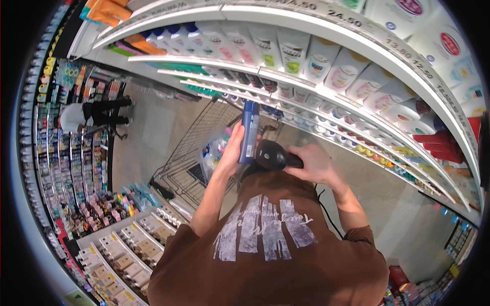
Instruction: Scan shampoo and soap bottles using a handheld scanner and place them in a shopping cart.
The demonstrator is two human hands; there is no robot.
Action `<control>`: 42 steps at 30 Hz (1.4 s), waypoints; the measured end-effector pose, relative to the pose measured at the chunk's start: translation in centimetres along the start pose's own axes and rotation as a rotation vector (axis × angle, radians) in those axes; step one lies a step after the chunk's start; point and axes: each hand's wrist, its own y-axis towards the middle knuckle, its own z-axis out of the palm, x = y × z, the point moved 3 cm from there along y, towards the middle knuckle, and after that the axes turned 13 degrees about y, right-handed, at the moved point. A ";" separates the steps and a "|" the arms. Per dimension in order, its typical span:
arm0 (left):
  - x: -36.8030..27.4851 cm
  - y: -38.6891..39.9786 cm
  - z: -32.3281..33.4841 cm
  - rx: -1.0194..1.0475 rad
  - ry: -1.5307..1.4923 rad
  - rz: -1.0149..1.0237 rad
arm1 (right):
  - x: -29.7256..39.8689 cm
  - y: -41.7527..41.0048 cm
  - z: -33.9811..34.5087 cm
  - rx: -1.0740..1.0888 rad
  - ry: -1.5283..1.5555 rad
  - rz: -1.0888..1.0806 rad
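Note:
My left hand (234,147) grips a dark blue bottle (249,132) whose printed side, with a barcode, is turned towards my right. Close beside the bottle is the black head of a handheld barcode scanner (271,155). My right hand (312,162) is wrapped around the scanner's handle, and a black cable hangs down past my shirt. Both hands are in front of my chest, over the floor and near the shelves. A wire shopping cart (183,149) stands just beyond my left forearm, with a filled clear plastic bag (214,153) in it.
Ahead and to the right, curved-looking white shelves (291,82) hold rows of lotion bottles (294,49), with price labels along the edges. On the left stand packed display racks (72,153) and a shelf of small boxes (122,260). Another person (82,116) is in the aisle there.

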 end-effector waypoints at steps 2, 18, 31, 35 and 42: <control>-0.1 0.7 -0.1 0.025 0.044 0.015 | -0.2 0.0 -0.1 -0.021 -0.011 -0.003; -10.4 -0.5 -3.5 0.193 -0.190 0.463 | 4.0 0.7 0.5 -0.234 0.182 0.046; -37.9 -1.4 2.2 -0.318 0.225 1.309 | 4.3 -0.6 1.3 -0.254 0.039 0.147; -38.7 -0.1 4.2 -0.291 0.315 1.241 | 3.6 -1.9 1.7 -0.298 0.031 0.149; -37.7 3.1 5.7 -0.324 0.452 1.167 | 1.1 -3.1 1.3 -0.349 0.116 0.113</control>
